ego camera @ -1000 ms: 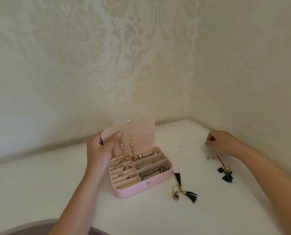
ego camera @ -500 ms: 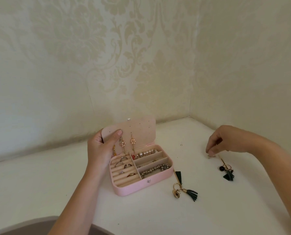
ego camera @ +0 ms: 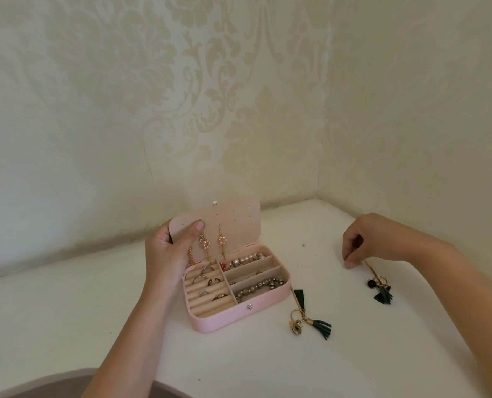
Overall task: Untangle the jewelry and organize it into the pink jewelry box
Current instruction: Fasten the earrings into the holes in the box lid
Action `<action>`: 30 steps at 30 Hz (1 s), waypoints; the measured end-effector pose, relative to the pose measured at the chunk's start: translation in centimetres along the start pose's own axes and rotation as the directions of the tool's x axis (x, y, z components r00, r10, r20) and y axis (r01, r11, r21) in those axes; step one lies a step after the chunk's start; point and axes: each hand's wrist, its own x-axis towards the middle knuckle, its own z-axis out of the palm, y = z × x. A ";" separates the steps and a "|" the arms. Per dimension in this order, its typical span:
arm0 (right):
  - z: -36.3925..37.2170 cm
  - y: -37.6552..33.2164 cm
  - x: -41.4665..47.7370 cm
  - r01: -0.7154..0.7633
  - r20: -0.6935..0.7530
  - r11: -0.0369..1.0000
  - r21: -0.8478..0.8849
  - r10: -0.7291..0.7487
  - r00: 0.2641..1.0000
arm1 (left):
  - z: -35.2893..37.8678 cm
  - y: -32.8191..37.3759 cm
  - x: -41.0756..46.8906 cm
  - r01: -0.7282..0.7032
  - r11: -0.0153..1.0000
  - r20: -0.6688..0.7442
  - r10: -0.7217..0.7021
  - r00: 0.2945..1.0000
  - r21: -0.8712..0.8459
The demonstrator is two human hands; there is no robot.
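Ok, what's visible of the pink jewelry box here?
The pink jewelry box sits open on the white table, lid upright with dangling earrings pinned inside. The left hand grips the lid's left corner, thumb on its inner face. Beige lining: ring rolls left holding rings, three trays right, two with bead strands. Silver snap in front.

pink jewelry box (ego camera: pixel 224 320), cream damask wallpaper (ego camera: pixel 210 81), dk green tassel (ego camera: pixel 322 328)
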 end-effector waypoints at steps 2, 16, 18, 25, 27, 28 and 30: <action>0.0 0.3 0.0 -0.012 -0.012 1.000 -0.003 0.012 1.000 | -0.1 0.0 0.0 -0.002 1.000 -0.001 0.002 1.000 0.000; 0.4 0.2 0.3 -0.091 0.018 0.995 -0.046 0.092 0.996 | 0.0 0.2 -0.2 -0.004 1.000 0.012 0.003 1.000 0.016; 0.4 0.2 0.3 -0.091 0.020 0.994 -0.055 0.092 0.996 | -0.1 0.1 -0.2 -0.002 1.000 0.015 0.002 1.000 0.018; 0.0 0.2 0.2 -0.065 0.007 0.995 0.072 0.065 0.998 | -0.3 -0.2 0.0 -0.097 0.990 0.017 0.096 0.995 0.097; 0.1 0.3 0.2 -0.064 0.017 0.993 0.101 0.063 0.998 | -0.2 -0.3 0.0 -0.140 0.981 0.013 0.140 0.990 0.134; 0.1 0.3 0.1 -0.066 0.019 0.991 0.114 0.064 0.998 | -0.1 -0.3 0.0 -0.155 0.977 0.012 0.155 0.988 0.145; 0.1 0.2 0.1 -0.075 0.022 0.986 0.147 0.073 0.997 | -0.1 -0.3 0.0 -0.176 0.973 0.014 0.176 0.984 0.151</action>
